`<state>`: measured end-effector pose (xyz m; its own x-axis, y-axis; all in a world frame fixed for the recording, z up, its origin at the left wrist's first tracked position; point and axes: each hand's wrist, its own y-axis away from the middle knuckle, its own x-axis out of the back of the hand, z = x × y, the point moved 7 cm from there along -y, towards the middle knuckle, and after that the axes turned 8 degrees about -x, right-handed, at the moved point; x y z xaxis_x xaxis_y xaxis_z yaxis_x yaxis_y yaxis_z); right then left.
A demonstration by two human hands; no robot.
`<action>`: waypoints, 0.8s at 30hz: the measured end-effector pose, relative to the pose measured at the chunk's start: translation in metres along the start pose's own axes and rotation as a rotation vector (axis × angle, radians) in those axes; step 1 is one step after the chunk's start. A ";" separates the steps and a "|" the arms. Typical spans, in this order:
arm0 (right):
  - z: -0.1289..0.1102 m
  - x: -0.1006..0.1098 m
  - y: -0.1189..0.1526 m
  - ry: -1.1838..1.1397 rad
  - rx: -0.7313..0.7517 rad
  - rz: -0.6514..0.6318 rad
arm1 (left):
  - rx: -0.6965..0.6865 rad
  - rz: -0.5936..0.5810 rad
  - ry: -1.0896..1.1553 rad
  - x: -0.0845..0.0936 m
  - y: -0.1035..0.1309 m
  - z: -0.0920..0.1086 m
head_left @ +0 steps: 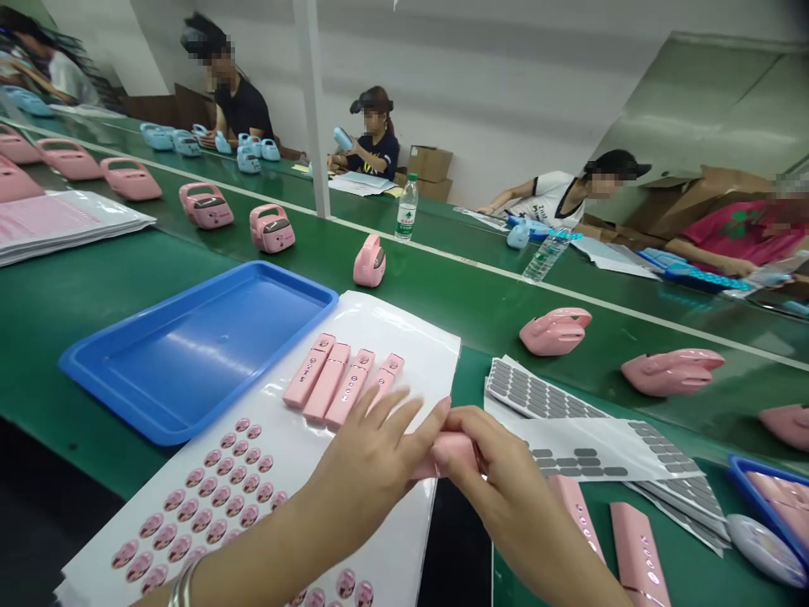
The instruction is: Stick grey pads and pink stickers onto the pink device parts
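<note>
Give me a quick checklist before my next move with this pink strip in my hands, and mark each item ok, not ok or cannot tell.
1. Pink strip held by both hands: ok, the left hand and the right hand pinch it between them.
2. Strip's face visible for checking: cannot tell, fingers cover most of it.
3. Sticker sheet within reach: ok, it lies under the left forearm with rows of pink stickers left.
4. Finished strips lined up: ok, four lie side by side on the white sheet.
5. Blue tray has room: ok, nothing lies in it.
6. More strips waiting: ok, two lie by the right arm.
</note>
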<state>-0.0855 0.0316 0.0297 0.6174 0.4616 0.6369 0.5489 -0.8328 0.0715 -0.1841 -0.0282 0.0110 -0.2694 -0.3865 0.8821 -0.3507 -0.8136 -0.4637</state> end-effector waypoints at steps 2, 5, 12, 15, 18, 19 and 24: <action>0.002 -0.010 0.009 -0.308 -0.091 0.049 | 0.196 0.036 0.223 0.012 0.019 -0.007; 0.022 -0.047 0.020 -0.440 -0.175 0.135 | 0.922 0.145 0.573 0.021 0.077 -0.040; 0.036 -0.161 0.042 -0.058 -0.022 -0.093 | 1.608 0.711 1.128 0.005 0.194 -0.047; 0.012 -0.177 0.034 0.018 0.103 -0.045 | 1.645 0.827 1.217 -0.004 0.211 -0.039; -0.017 -0.182 0.023 0.109 0.254 0.076 | 1.663 0.899 1.261 -0.004 0.213 -0.035; -0.024 -0.184 0.021 0.143 0.296 0.107 | 1.666 0.914 1.263 -0.004 0.212 -0.034; -0.036 -0.194 0.017 0.207 0.361 0.092 | 1.630 0.931 1.235 0.000 0.207 -0.039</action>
<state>-0.2156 -0.0833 -0.0652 0.5672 0.2881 0.7715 0.6815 -0.6903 -0.2432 -0.2916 -0.1803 -0.0882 -0.3484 -0.9053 -0.2431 0.7991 -0.4224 0.4278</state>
